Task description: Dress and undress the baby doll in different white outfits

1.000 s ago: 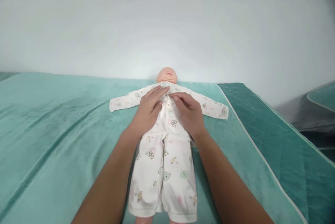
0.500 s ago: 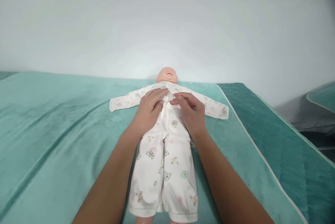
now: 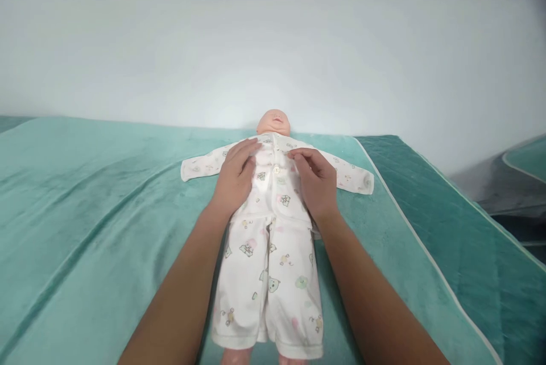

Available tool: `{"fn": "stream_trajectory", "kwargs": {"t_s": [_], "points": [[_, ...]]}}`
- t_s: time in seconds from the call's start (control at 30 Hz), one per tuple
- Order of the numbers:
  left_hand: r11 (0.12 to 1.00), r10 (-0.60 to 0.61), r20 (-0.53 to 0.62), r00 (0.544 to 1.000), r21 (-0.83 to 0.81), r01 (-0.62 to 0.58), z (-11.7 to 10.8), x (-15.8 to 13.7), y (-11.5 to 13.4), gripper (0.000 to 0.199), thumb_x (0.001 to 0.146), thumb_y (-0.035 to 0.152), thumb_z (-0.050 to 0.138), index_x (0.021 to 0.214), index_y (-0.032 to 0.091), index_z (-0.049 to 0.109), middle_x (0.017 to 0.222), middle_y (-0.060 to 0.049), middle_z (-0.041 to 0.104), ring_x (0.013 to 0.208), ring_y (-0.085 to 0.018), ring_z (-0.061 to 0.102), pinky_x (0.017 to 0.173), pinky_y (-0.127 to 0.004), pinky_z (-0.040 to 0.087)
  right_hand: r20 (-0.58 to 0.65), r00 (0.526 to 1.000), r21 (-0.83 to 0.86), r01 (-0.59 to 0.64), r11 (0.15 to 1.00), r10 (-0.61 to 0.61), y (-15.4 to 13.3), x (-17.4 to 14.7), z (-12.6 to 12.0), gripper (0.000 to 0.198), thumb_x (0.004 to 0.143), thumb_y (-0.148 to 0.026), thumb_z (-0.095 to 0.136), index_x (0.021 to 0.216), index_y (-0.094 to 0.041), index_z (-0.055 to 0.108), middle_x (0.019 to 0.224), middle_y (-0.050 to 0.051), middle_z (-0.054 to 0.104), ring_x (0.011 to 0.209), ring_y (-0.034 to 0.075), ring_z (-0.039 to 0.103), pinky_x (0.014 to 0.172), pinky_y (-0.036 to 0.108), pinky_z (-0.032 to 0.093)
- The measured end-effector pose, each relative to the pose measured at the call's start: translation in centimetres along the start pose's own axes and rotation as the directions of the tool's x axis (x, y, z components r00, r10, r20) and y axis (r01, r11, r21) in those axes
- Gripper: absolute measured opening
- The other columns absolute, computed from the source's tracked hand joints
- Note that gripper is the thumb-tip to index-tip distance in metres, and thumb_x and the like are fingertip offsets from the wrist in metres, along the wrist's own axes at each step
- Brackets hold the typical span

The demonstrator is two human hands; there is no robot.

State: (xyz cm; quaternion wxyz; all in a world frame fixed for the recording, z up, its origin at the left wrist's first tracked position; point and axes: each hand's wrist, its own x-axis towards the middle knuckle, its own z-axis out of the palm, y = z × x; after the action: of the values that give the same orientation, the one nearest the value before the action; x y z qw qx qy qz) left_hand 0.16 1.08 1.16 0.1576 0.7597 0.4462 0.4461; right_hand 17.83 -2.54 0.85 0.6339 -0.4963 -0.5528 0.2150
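A baby doll (image 3: 273,121) lies on its back, dressed in a white long-sleeved shirt (image 3: 267,197) and matching trousers (image 3: 294,291) printed with small bears. The shirt's front edges meet down the middle, where a pale round button (image 3: 276,170) shows at the chest. On the chest's left side rests my left hand (image 3: 236,174), open, its fingers stretched toward the shoulder. My right hand (image 3: 316,180) is at the right side of the chest with its fingers loosely bent and the fingertips at the shirt. No cloth shows between its fingers.
A light green blanket (image 3: 106,200) with some creases lies under the doll. Darker green bedding (image 3: 460,223) runs along the right. Behind the doll's head rises a white wall (image 3: 273,46). Another green-topped surface (image 3: 529,157) stands at the far right.
Both hands have drawn apart from the shirt's middle, the left one to the left and the right one slightly right. More of the shirt front now shows around the button.
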Motion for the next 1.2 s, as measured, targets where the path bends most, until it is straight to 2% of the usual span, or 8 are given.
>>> {"fn": "stream_trajectory", "kwargs": {"t_s": [0.2, 0.33, 0.5, 0.63, 0.83, 1.0, 1.13, 1.2], "points": [[0.927, -0.141, -0.052, 0.989, 0.342, 0.15, -0.3, -0.6, -4.8, 0.049, 0.091, 0.017, 0.033, 0.135, 0.021, 0.054, 0.146, -0.008, 0.052, 0.141, -0.023, 0.039, 0.119, -0.048, 0.025, 0.09, 0.996, -0.32, 0.013, 0.947, 0.017, 4.7, 1.8, -1.9, 0.046, 0.093, -0.048, 0.044, 0.126, -0.021, 0.061, 0.138, 0.011, 0.058, 0.13, 0.026, 0.049, 0.112, 0.048, 0.034], [0.813, -0.205, -0.004, 0.979, 0.557, 0.173, -2.6, -2.7, -7.1, 0.059, 0.087, 0.016, 0.04, 0.145, 0.024, 0.043, 0.156, -0.006, 0.038, 0.145, -0.026, 0.03, 0.12, -0.053, 0.017, 0.183, 0.982, -0.573, 0.141, 0.807, -0.041, 8.1, 2.2, -5.0, 0.052, 0.093, -0.047, 0.039, 0.132, -0.016, 0.057, 0.146, 0.017, 0.05, 0.138, 0.03, 0.041, 0.115, 0.052, 0.027], [0.668, -0.409, -0.136, 0.902, 0.63, 0.397, -6.9, -4.8, -9.1, 0.058, 0.09, 0.028, 0.042, 0.146, 0.012, 0.042, 0.146, -0.017, 0.05, 0.134, -0.034, 0.045, 0.11, -0.048, 0.033, 0.176, 0.983, -0.73, 0.096, 0.676, 0.05, 10.8, 1.3, -12.1, 0.051, 0.092, -0.039, 0.04, 0.133, -0.012, 0.055, 0.143, 0.019, 0.052, 0.134, 0.03, 0.046, 0.112, 0.048, 0.033], [0.685, -0.398, -0.127, 0.908, 0.618, 0.387, -8.1, -5.3, -9.6, 0.054, 0.093, 0.032, 0.038, 0.145, 0.018, 0.046, 0.139, -0.014, 0.058, 0.128, -0.032, 0.052, 0.106, -0.045, 0.037, 0.08, 0.992, -0.802, 0.005, 0.597, 0.1, 11.3, 0.3, -16.1, 0.047, 0.087, -0.038, 0.048, 0.125, -0.013, 0.061, 0.128, 0.019, 0.062, 0.121, 0.03, 0.054, 0.104, 0.044, 0.04], [0.692, -0.384, -0.11, 0.917, 0.623, 0.364, -7.9, -5.1, -9.9, 0.048, 0.094, 0.023, 0.035, 0.138, 0.025, 0.056, 0.129, -0.01, 0.065, 0.116, -0.031, 0.06, 0.102, -0.044, 0.04, -0.183, 0.957, -0.791, -0.279, 0.545, 0.223, 11.0, 0.5, -16.3, 0.042, 0.081, -0.037, 0.058, 0.115, -0.013, 0.065, 0.099, 0.016, 0.069, 0.094, 0.029, 0.061, 0.084, 0.04, 0.046], [0.654, -0.397, -0.239, 0.886, 0.603, 0.455, -8.4, -4.5, -10.6, 0.047, 0.095, 0.022, 0.035, 0.135, 0.025, 0.06, 0.119, -0.012, 0.07, 0.109, -0.031, 0.063, 0.096, -0.044, 0.045, -0.233, 0.957, -0.69, -0.289, 0.663, 0.174, 11.3, 1.3, -16.2, 0.035, 0.079, -0.031, 0.059, 0.109, -0.016, 0.066, 0.089, 0.009, 0.066, 0.078, 0.021, 0.057, 0.077, 0.035, 0.043], [0.618, -0.449, -0.365, 0.815, 0.532, 0.579, -8.8, -3.9, -11.4, 0.047, 0.096, 0.025, 0.034, 0.136, 0.023, 0.059, 0.111, -0.015, 0.072, 0.104, -0.034, 0.065, 0.086, -0.045, 0.049, -0.293, 0.948, -0.679, -0.3, 0.67, 0.128, 11.8, 1.8, -16.6, 0.036, 0.079, -0.03, 0.054, 0.109, -0.014, 0.064, 0.088, 0.008, 0.063, 0.076, 0.02, 0.053, 0.076, 0.035, 0.042], [0.624, -0.457, -0.356, 0.815, 0.525, 0.579, -8.8, -3.8, -11.6, 0.045, 0.095, 0.024, 0.037, 0.133, 0.025, 0.062, 0.11, -0.014, 0.073, 0.104, -0.034, 0.065, 0.087, -0.047, 0.048, -0.284, 0.953, -0.686, -0.279, 0.672, 0.105, 12.1, 1.9, -16.6, 0.033, 0.077, -0.029, 0.055, 0.105, -0.014, 0.065, 0.086, 0.007, 0.061, 0.077, 0.021, 0.052, 0.078, 0.036, 0.042]]}}
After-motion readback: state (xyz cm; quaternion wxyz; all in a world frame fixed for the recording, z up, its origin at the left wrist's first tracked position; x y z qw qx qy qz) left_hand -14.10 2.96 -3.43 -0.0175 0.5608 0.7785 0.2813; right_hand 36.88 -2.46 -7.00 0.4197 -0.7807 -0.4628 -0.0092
